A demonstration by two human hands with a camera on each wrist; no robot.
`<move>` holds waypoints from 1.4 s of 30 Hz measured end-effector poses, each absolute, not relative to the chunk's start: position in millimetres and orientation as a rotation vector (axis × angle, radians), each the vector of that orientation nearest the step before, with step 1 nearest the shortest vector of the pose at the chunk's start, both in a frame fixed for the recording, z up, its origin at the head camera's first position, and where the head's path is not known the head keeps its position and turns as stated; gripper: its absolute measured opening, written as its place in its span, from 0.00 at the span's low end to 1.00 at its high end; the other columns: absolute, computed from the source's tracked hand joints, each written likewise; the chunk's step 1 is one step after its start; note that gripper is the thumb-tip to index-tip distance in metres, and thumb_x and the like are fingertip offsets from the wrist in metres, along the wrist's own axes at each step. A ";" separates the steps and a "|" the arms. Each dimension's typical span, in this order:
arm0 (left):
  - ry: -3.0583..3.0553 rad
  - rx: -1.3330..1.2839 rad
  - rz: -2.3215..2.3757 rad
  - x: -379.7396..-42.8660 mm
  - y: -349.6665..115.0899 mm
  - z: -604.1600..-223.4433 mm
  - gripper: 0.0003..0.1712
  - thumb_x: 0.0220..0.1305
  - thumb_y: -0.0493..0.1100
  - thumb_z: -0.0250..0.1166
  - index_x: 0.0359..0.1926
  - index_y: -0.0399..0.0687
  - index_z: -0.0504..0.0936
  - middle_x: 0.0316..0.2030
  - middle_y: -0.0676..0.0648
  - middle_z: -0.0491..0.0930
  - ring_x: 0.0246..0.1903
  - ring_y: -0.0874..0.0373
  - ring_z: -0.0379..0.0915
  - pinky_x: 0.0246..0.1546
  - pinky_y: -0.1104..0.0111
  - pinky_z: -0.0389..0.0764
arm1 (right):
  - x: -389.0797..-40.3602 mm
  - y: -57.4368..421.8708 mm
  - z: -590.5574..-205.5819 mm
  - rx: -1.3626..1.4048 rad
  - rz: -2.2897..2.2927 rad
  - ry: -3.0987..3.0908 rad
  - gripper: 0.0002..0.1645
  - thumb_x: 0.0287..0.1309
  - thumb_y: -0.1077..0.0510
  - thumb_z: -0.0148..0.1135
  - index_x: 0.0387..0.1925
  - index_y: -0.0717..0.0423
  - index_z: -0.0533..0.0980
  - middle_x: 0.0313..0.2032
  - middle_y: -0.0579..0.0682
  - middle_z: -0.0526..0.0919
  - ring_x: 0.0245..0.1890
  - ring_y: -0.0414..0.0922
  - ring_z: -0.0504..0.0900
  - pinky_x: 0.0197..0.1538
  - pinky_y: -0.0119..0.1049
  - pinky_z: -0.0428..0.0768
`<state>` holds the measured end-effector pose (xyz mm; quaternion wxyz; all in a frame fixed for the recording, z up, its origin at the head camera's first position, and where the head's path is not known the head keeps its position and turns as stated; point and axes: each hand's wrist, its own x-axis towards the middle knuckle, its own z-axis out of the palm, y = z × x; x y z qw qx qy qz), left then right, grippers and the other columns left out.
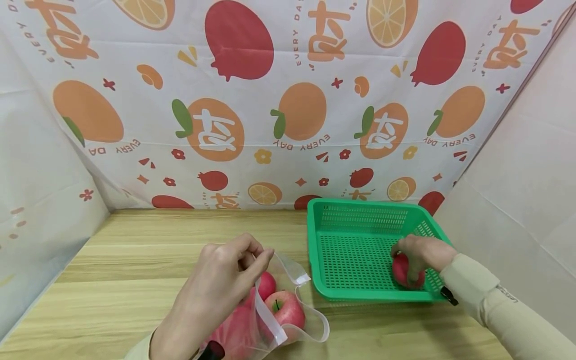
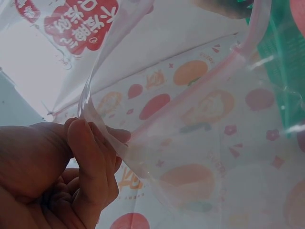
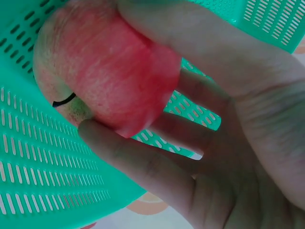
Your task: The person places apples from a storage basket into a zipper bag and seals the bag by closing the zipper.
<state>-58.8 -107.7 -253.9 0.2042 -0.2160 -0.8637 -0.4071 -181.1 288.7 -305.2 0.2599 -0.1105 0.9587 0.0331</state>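
With thumb and fingers, my left hand (image 1: 220,285) pinches the rim of a clear plastic bag (image 1: 315,320); the left wrist view shows the bag's film (image 2: 190,157) stretching away from the fingertips. Several red apples (image 1: 288,309) lie inside the bag on the table. Over at the right, my right hand (image 1: 420,252) grips a single red apple (image 1: 402,272) inside the green plastic basket (image 1: 317,260). Seen from the right wrist, thumb and fingers curve round this apple (image 3: 109,67), its dark stem pointing left. No other apple is visible in the basket.
A light wood-grain table (image 1: 148,250) carries the bag and basket. Behind it hangs a fruit-printed cloth (image 1: 256,115), with pale cloth walls at the left (image 1: 40,165) and right (image 1: 531,150). The basket stands near the back cloth and right wall.
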 end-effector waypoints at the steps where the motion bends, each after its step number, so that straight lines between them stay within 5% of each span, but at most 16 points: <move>1: -2.410 -0.603 -1.137 -58.7 -107.5 -253.9 0.09 0.58 0.32 0.74 0.28 0.48 0.84 0.16 0.64 0.72 0.13 0.75 0.60 0.13 0.76 0.69 | -181.3 289.0 -305.3 -0.293 0.078 2.597 0.39 0.36 0.65 0.83 0.56 0.54 0.79 0.42 0.54 0.75 0.43 0.52 0.71 0.32 0.40 0.82; 18: -2.419 -0.594 -1.152 -60.3 -108.0 -255.5 0.09 0.59 0.33 0.73 0.28 0.49 0.83 0.16 0.64 0.72 0.12 0.76 0.59 0.13 0.76 0.69 | -187.7 286.7 -294.1 -0.419 0.055 2.610 0.40 0.36 0.61 0.84 0.57 0.55 0.78 0.41 0.50 0.79 0.41 0.48 0.75 0.34 0.40 0.83; 42: -2.413 -0.601 -1.150 -60.2 -107.7 -255.3 0.09 0.59 0.33 0.73 0.28 0.49 0.83 0.16 0.64 0.72 0.11 0.76 0.59 0.13 0.76 0.68 | -177.2 297.6 -278.2 -0.597 -0.356 2.804 0.43 0.39 0.54 0.85 0.60 0.57 0.77 0.51 0.57 0.81 0.51 0.59 0.77 0.35 0.42 0.86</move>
